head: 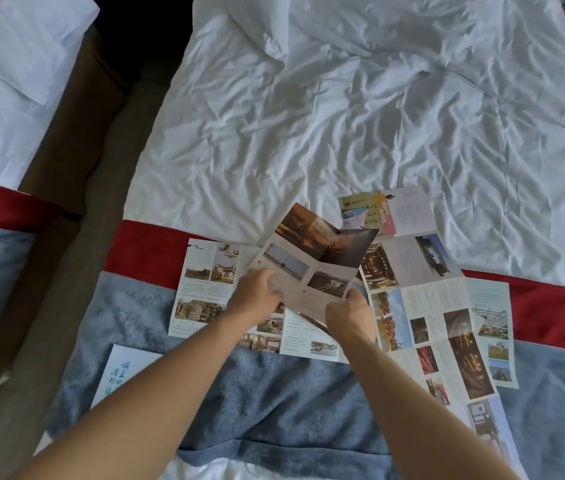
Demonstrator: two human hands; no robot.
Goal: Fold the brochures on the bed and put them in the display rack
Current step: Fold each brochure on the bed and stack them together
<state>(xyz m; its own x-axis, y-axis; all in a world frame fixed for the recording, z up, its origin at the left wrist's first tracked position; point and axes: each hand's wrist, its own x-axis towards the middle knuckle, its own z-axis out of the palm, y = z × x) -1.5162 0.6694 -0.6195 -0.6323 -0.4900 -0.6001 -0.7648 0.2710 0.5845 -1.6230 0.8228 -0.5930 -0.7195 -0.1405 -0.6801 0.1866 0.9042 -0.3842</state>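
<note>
I see my left hand (257, 289) and right hand (348, 311) both pinching one half-folded brochure (315, 261), lifted above the bed (343, 116). Three more brochures lie open beneath: left (201, 289), right (447, 330), far (402, 209). One folded brochure (120, 374) near left.

- Sheet (360, 109): plain white, creased.
- Bed runner (274, 410): fuzzy grey-blue with a red band (146, 251) along its far edge.
- Held brochure (312, 265): pale pages with brown, orange and grey photographs.
- Flat brochures (447, 323): white, with many-coloured photographs.
- Booklet (121, 372): white cover, blue brush lettering.
- Floor (76, 237): brown.
</note>
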